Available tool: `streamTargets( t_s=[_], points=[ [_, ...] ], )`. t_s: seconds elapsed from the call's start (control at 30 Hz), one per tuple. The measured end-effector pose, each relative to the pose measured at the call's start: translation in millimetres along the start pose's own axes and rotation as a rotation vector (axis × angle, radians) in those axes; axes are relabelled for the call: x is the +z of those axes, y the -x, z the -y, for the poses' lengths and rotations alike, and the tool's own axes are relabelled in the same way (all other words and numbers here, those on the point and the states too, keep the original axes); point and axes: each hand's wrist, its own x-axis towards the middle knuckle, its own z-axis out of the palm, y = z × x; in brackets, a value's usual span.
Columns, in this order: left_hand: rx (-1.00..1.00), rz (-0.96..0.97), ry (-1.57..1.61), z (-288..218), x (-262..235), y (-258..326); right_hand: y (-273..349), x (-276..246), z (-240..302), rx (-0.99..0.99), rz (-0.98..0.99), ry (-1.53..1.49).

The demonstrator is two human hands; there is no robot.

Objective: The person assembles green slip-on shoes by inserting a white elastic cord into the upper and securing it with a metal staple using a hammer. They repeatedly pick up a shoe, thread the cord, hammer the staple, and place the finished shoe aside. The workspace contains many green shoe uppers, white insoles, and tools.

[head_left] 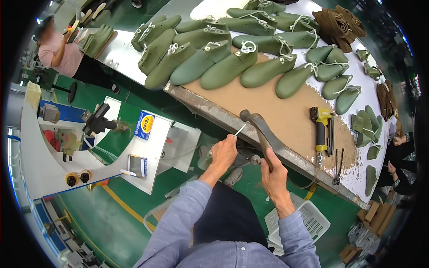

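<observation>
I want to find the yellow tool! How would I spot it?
Start at the long workbench covered with green shoe lasts. Follow its brown-topped part toward the near right edge. There lies a staple gun, the only yellow and black thing among all the green shapes.

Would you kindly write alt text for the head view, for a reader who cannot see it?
A person's right hand grips a dark curved tool at the edge of a long workbench, while the left hand holds a thin white strip. Rows of green shoe lasts and a yellow staple gun lie on the bench.
</observation>
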Motion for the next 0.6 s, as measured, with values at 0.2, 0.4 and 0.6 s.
streamTargets(
  t_s=[0.2,0.4,0.6],
  points=[
    [-0.070,0.045,0.047,-11,4,3,8,21,-50,0.105,0.077,0.042],
    [-0.050,0.030,0.019,-16,7,-14,-3,4,-15,0.045,-0.023,-0.025],
    [0.040,-0.056,-0.060,-11,15,-12,3,16,-37,-0.087,0.025,0.093]
  ],
)
